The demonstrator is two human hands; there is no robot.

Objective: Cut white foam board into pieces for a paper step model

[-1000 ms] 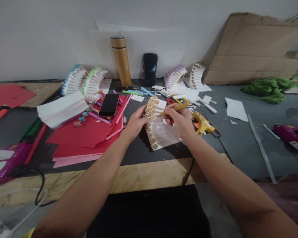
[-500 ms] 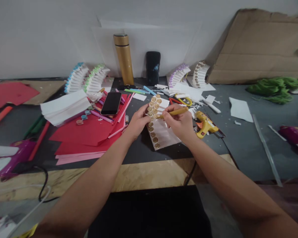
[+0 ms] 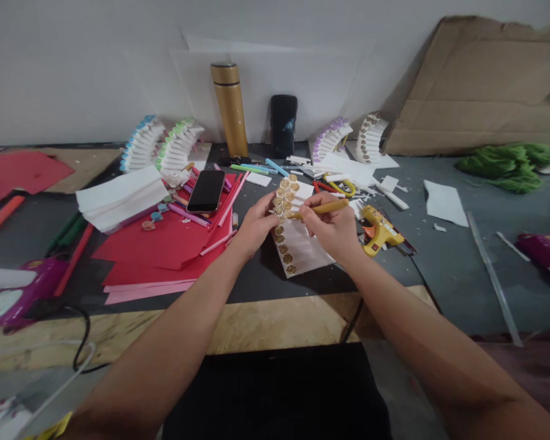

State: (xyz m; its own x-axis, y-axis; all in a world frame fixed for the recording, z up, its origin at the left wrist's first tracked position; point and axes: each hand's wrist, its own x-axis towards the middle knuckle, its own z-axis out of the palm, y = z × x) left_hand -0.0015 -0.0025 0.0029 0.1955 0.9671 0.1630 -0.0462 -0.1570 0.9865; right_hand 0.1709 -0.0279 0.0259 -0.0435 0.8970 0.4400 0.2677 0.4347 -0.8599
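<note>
Centrally, the left hand (image 3: 255, 227) pinches the edge of a white stepped foam piece with gold glitter discs (image 3: 293, 235); the right hand (image 3: 332, 229) grips a yellow pen (image 3: 321, 208), tip on a disc.

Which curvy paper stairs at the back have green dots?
The green-dotted stairs are second from the left, right of the blue-dotted stairs. The purple-dotted stairs and gold-dotted stairs stand further right.

Counted two hands: left hand (image 3: 255, 225), right hand (image 3: 333, 231). Gold pen (image 3: 324, 208) numbered one. Ridged paper pieces (image 3: 299, 245) numbered five. Glue guns (image 3: 379, 227) numbered three. Gold flask (image 3: 230, 110) numbered one. Cardboard sheet (image 3: 481, 91) numbered one.
</note>
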